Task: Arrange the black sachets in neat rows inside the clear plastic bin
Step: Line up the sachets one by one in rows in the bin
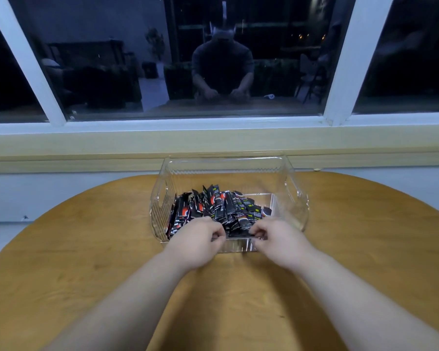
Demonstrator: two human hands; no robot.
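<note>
The scene is dimly lit, with a cool bluish cast. The wooden surface [86, 274] is evenly lit, perhaps from overhead. The room is mirrored in the dark window pane [188, 59]. The window frames [345, 59] are splayed by wide-angle distortion, and print on the sachets [221, 209] is smeared.

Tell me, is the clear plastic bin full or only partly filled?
Partly filled. The black sachets heap toward the left of the clear plastic bin; its right floor shows bare.
</note>
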